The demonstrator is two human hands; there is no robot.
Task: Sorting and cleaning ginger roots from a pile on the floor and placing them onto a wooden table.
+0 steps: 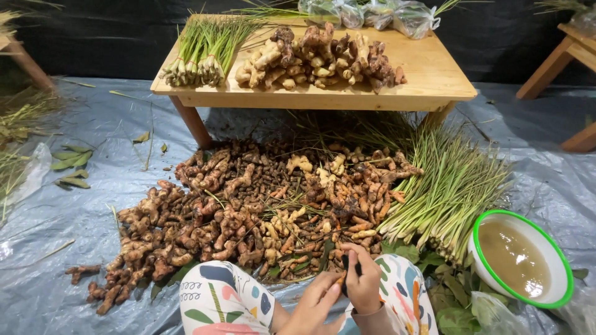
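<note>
The person's right hand [363,282] is gripping a dark knife [345,265], the left hand [316,301] is pinching one root [338,279], and while a cleaned pile [320,59] is sitting on the table [434,74], the far bigger muddy heap [236,211] is lying untouched.

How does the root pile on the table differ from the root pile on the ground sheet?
The table pile is small, pale tan and clean-looking, stacked compactly on the wooden table; the floor pile is far larger, darker reddish-brown, soiled-looking and spread loosely across the grey plastic sheet. Both are knobbly, branching rhizomes lying beside lemongrass stalks.

Far off we see a low wooden worktop [428,74] with cleaned pale roots [316,59]; near right, a green-rimmed white bowl of murky water [520,257].
</note>
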